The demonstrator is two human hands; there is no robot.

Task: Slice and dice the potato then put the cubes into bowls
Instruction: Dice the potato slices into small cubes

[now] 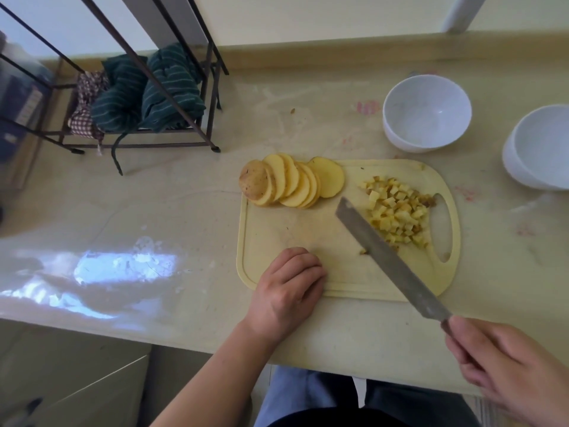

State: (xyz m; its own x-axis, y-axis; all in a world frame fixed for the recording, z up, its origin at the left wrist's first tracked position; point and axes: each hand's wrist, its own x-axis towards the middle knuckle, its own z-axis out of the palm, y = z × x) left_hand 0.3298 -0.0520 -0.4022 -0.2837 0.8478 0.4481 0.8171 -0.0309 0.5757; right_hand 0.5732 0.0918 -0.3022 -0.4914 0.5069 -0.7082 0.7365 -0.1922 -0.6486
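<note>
Right hand [505,362] grips the knife [391,260] handle, fingers wrapped tight, blade angled over the cutting board [277,229]; left hand [289,288] rests curled, empty, on the board's near edge; potato slices [292,180] far-left, cubes [397,211] right; two bowls [426,114] beyond.

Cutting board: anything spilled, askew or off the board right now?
Mostly tidy. The potato slices fan over the cutting board's far left corner, the skin-on end piece overhanging its edge. One stray scrap lies on the counter beyond. The diced cubes stay on the board; both bowls are empty.
</note>
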